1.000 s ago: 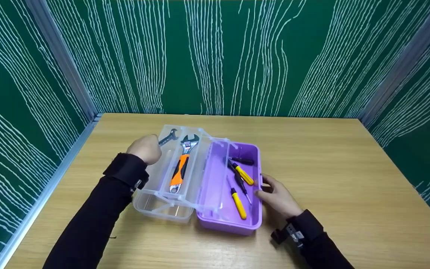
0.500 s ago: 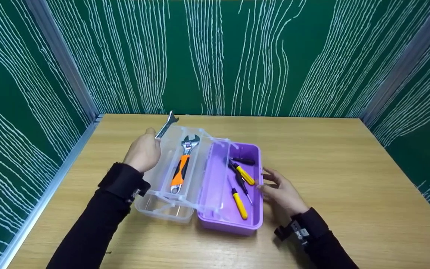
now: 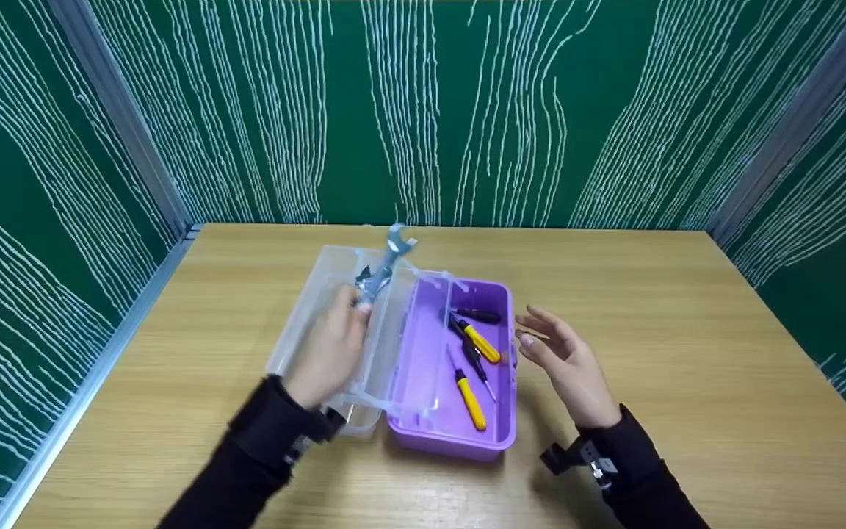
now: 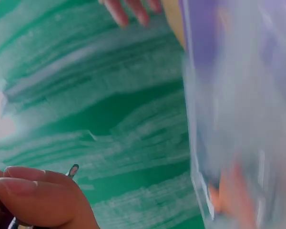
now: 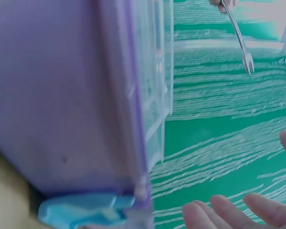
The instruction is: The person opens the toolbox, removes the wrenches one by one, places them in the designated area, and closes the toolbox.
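Note:
My left hand (image 3: pixel 327 353) grips a silver open-end wrench (image 3: pixel 396 250), raised over the clear plastic tray and lid (image 3: pixel 298 316) of an opened toolbox. Below it, the adjustable wrench (image 3: pixel 363 278) in the tray is mostly hidden by the hand; its orange handle is a blur in the left wrist view. My right hand (image 3: pixel 573 378) hovers at the right side of the purple toolbox base (image 3: pixel 423 345), fingers spread and holding nothing. Inside the base lie a yellow-handled screwdriver (image 3: pixel 471 404), another yellow-handled screwdriver (image 3: pixel 482 343) and black-handled screwdrivers (image 3: pixel 473 358).
The toolbox stands on a wooden table (image 3: pixel 658 330), its clear lid folded out to the left. A blue latch (image 5: pixel 86 210) shows on the purple wall in the right wrist view. Green walls with white lines (image 3: pixel 467 110) enclose the table's back and sides.
My left hand has lifted the open-end wrench out of the tray and carried it rightward over the adjustable wrench. My right hand has moved slightly up and off the toolbox's edge.

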Motion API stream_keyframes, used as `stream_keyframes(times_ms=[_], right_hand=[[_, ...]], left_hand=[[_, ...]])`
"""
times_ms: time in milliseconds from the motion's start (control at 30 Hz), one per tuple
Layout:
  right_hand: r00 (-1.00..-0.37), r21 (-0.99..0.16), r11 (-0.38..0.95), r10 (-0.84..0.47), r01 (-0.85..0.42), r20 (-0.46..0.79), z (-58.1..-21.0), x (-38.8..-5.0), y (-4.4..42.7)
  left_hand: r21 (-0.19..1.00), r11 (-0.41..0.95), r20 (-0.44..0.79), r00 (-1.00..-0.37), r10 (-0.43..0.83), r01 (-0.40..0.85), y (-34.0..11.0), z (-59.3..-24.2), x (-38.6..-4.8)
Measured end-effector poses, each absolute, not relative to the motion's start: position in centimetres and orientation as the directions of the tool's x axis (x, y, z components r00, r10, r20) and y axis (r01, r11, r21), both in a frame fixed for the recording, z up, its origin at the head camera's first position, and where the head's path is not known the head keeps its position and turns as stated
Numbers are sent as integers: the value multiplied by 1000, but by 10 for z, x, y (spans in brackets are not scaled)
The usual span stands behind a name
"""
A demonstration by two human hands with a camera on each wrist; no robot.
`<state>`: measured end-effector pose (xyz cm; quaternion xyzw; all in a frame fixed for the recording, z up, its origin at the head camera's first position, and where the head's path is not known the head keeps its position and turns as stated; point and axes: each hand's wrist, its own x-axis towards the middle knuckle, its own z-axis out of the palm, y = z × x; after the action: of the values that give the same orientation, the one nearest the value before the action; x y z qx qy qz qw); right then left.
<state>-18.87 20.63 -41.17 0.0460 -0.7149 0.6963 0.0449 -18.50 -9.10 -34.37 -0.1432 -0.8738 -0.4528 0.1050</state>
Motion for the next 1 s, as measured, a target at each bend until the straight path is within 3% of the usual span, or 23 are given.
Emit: stream_keyframes(times_ms=[100, 467, 800, 1000], right_hand=[[-987, -987, 3, -23, -160, 160, -410, -182, 199], [-963, -981, -1, -190, -192, 188, -411, -163, 179], [-924, -971, -36, -301, -237, 237, -420, -159, 171], [-951, -979, -45, -231, -201, 206, -419, -157, 165]], left_hand=[[762, 505, 344, -914, 215, 406, -74, -356, -176], [852, 346, 211, -863, 458, 392, -19, -388, -147], [823, 338, 297, -854, 427, 456, -1, -407, -142], [835, 311, 322, -861, 393, 454, 0, -409, -141]])
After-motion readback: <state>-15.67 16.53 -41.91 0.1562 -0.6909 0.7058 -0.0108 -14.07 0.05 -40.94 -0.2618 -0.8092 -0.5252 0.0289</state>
